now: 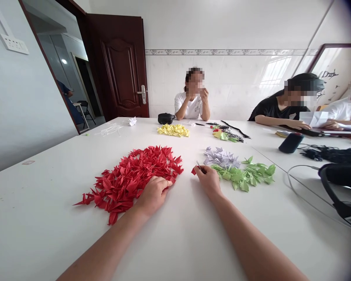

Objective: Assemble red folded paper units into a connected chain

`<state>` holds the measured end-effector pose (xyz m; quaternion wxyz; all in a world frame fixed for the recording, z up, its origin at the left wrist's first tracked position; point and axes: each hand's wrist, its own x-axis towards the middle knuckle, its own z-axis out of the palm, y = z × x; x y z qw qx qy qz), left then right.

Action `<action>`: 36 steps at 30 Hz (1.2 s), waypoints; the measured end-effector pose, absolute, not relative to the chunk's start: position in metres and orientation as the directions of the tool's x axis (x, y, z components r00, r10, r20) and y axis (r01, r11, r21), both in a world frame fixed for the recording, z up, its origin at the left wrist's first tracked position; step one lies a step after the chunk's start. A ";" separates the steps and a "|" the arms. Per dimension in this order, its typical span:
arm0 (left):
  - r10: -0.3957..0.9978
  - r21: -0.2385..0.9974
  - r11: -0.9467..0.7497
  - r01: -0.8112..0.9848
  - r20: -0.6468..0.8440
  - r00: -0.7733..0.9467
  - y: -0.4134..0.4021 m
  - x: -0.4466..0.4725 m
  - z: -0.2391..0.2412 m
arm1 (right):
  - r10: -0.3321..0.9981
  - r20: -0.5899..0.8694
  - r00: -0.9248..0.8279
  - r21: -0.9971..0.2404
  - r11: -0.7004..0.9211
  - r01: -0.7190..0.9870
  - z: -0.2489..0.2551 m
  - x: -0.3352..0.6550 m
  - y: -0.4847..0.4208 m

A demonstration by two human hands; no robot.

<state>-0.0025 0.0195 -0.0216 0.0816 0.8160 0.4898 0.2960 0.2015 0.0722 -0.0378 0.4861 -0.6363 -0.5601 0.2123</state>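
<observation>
A big heap of red folded paper cranes (134, 175) lies on the white table (178, 234). My left hand (153, 192) rests on the heap's near right edge, fingers curled into the cranes. My right hand (207, 179) is closed in a pinch on a small red paper piece (194, 171), with a thin dark needle-like thing (198, 165) sticking up from the fingers. Just right of that hand lie green folded cranes (247, 175) and behind them pale purple ones (220, 157).
Yellow cranes (173, 130) and mixed pieces with dark strings (226, 134) lie further back. A black pouch (165, 118) sits by a seated person (193, 101). Two more people sit at the right. Black cables and a headset (339, 183) lie at the right; a dark door (121, 66) stands open.
</observation>
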 end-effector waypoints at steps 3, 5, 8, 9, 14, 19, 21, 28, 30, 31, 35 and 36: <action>0.853 0.465 -0.503 0.729 0.403 0.333 0.020 -0.004 -0.022 | 0.922 0.278 0.268 -0.846 0.103 0.523 -0.037 0.201 0.073; 0.853 0.489 -0.504 0.712 0.409 0.323 0.021 -0.004 -0.023 | 0.923 0.277 0.267 -0.842 0.099 0.531 -0.038 0.201 0.073; 0.853 0.506 -0.504 0.700 0.418 0.312 0.022 -0.004 -0.024 | 0.924 0.270 0.272 -0.838 0.086 0.539 -0.039 0.202 0.075; 0.852 0.509 -0.503 0.699 0.424 0.305 0.022 -0.004 -0.023 | 0.922 0.267 0.280 -0.838 0.079 0.540 -0.039 0.202 0.075; 0.803 0.478 -0.552 0.683 0.525 0.282 0.020 -0.004 -0.021 | 0.912 0.258 0.318 -0.839 0.048 0.542 -0.042 0.202 0.078; 0.762 0.452 -0.596 0.663 0.580 0.289 0.020 -0.003 -0.020 | 0.913 0.264 0.309 -0.827 0.050 0.560 -0.042 0.201 0.077; 0.757 0.466 -0.600 0.651 0.594 0.273 0.020 -0.002 -0.019 | 0.912 0.270 0.309 -0.822 0.052 0.567 -0.041 0.201 0.077; 0.859 0.756 -0.447 0.478 0.512 -0.006 0.020 -0.004 -0.018 | 0.915 0.274 0.297 -0.816 0.058 0.576 -0.041 0.200 0.077; 0.926 0.883 -0.318 0.344 0.367 -0.088 0.020 -0.003 -0.017 | 0.916 0.278 0.288 -0.812 0.064 0.580 -0.041 0.200 0.077; 0.947 0.928 -0.256 0.271 0.297 -0.124 0.020 -0.003 -0.016 | 0.917 0.281 0.283 -0.810 0.068 0.582 -0.041 0.200 0.077; 0.975 0.995 -0.099 -0.003 0.097 -0.202 0.020 0.001 -0.013 | 0.918 0.292 0.269 -0.806 0.085 0.586 -0.041 0.200 0.077; 0.976 0.994 -0.078 -0.073 0.061 -0.208 0.020 0.002 -0.012 | 0.917 0.295 0.267 -0.806 0.089 0.586 -0.041 0.200 0.077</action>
